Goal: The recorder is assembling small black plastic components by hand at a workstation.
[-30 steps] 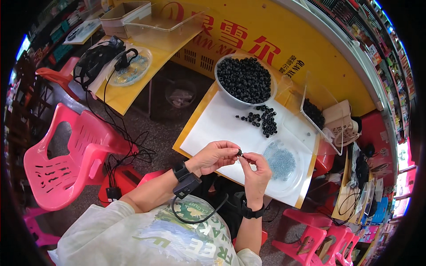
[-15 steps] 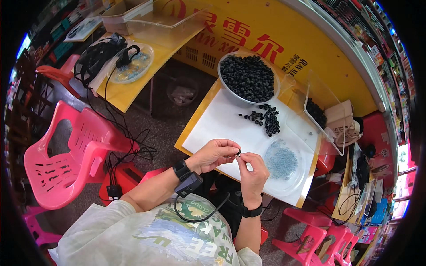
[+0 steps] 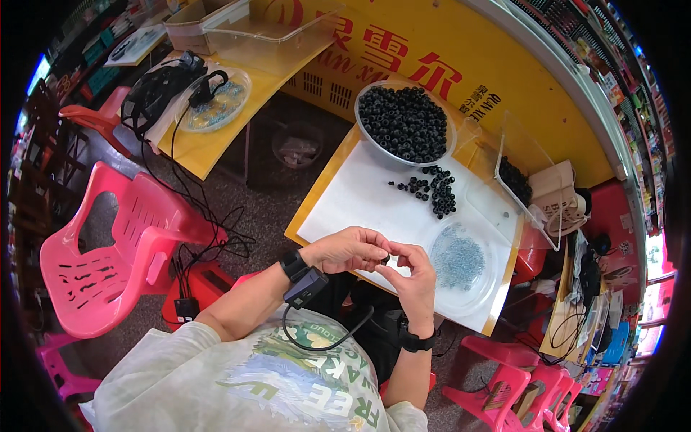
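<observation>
Over the near edge of the white-topped table, my left hand pinches a small black round part between thumb and fingertips. My right hand meets it from the other side, thumb and forefinger closed around the same part. The fingers partly hide it, and whether a smaller piece sits in it I cannot tell. Beyond my hands lies a loose cluster of black round parts, hollow in the middle. Right of my hands, a shallow clear dish holds many tiny pale blue pieces.
A large clear bowl heaped with black parts stands at the table's far side. A clear bin with more is at the right. Pink chairs stand on the left, near black cables. Another yellow table is at upper left.
My right hand's fingers have shifted from pinching just below the black part to closing around its side. The left hand stays nearly in place.
</observation>
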The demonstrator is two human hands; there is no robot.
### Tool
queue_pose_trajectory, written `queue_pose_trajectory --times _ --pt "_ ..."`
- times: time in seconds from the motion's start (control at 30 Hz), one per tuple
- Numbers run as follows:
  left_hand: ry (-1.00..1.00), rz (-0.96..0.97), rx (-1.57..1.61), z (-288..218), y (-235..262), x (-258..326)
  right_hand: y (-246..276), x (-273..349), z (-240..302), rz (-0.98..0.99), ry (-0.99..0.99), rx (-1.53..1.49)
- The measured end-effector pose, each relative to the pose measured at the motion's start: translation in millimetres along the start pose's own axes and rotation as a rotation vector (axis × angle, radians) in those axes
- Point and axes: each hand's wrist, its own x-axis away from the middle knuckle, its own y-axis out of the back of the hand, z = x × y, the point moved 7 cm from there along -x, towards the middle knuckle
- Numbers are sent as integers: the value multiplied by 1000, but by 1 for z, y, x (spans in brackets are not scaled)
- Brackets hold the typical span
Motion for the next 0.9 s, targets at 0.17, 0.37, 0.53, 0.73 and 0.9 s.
queue_pose_trajectory --times 0.17,0.37,0.53,0.73,0.9 --pt "76 32 -19 3 -2 2 -4 4 -6 117 50 15" --pt "102 4 -62 5 3 1 -8 8 -12 92 -20 -12" --pt "102 18 29 11 3 -2 -7 9 -11 40 -73 -35" --pt "151 52 -11 14 6 1 -12 11 -3 123 21 2" --pt "179 70 -21 15 8 5 -17 14 -3 117 44 21"
